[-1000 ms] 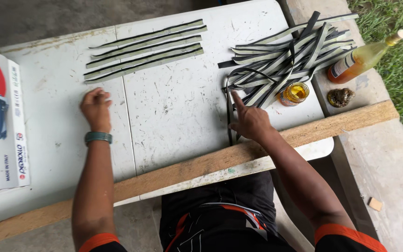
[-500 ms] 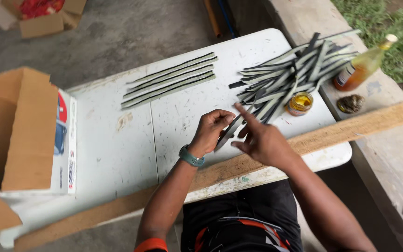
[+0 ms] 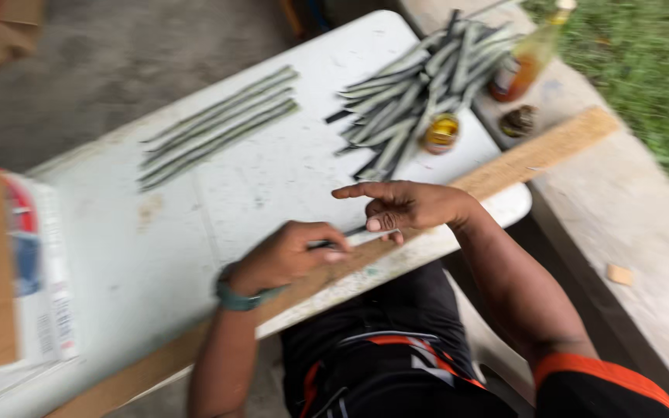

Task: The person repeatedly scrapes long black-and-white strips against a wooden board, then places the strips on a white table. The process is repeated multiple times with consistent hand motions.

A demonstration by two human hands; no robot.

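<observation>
Your left hand (image 3: 292, 255) and right hand (image 3: 404, 207) pinch one dark strip (image 3: 348, 237) over the table's (image 3: 272, 186) near edge. Loose grip could drop it off the plank (image 3: 536, 151).

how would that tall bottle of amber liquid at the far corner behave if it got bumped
The bottle is tall and narrow, so it would probably tip easily. It stands beside the table's far corner near the pile of strips, so a sideways nudge might knock it over. It looks partly filled, likely adding some weight; the material is too blurred to judge.
</observation>
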